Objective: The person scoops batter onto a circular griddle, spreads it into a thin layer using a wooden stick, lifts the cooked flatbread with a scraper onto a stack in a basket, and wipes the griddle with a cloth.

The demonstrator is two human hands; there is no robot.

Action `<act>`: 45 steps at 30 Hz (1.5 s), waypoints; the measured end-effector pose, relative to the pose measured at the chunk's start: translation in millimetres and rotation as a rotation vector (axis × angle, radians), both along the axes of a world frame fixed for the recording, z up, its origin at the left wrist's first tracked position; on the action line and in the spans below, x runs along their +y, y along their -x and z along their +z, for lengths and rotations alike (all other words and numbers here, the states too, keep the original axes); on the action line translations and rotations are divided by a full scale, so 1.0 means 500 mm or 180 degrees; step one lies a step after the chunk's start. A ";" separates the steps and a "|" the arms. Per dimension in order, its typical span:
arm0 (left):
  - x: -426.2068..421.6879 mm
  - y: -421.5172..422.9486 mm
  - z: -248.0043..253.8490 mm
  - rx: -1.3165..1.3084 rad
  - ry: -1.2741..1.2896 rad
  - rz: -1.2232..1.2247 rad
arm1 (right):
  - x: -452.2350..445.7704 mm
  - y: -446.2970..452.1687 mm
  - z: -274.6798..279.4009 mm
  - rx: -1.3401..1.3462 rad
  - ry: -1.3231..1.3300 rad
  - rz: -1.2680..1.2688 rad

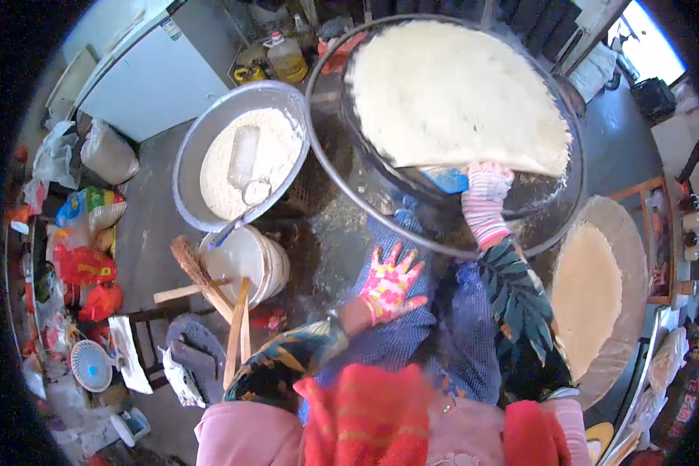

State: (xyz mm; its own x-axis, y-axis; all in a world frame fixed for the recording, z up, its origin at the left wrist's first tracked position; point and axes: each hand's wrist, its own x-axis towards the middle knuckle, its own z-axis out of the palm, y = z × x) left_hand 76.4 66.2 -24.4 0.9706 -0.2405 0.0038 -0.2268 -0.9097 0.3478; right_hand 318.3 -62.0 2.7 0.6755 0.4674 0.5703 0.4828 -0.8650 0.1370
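Observation:
A large, thin, pale flatbread [450, 93] covers most of a round dark griddle [547, 190], its near edge lifted a little. My right hand [491, 180], in a pink-and-white striped glove, is closed at that near edge on a blue scraper [446, 179]. The scraper's blade lies along or under the bread's edge; my fingertips are partly hidden. My left hand [392, 286], in a floral fingerless glove, rests on my knee with its fingers spread, holding nothing.
A metal ring [330, 167] surrounds the griddle. To the left stand a basin [186, 167] of flour with a scoop and a white bucket [276, 268] with wooden-handled tools. Finished flatbread [586, 299] lies on a round mat [629, 272] at right.

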 end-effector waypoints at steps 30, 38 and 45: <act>0.698 -0.309 0.163 -0.1018 -0.0139 0.1413 | 0.219 -0.130 0.027 0.1291 -0.0411 0.1492; 0.714 -0.451 0.107 -0.0451 -0.2158 0.1180 | 0.241 -0.138 0.081 0.1150 -0.0052 0.0802; 0.718 -0.509 0.090 -0.0413 -0.2361 0.0842 | 0.254 -0.166 0.009 0.2372 -0.1600 0.1152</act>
State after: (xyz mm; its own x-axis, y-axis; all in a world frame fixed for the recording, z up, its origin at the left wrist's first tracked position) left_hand 331.1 425.3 20.8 0.9987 0.0137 0.0499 0.0318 -0.9229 -0.3837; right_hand 401.3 65.1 7.1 0.8078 0.5366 0.2439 0.5445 -0.5211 -0.6572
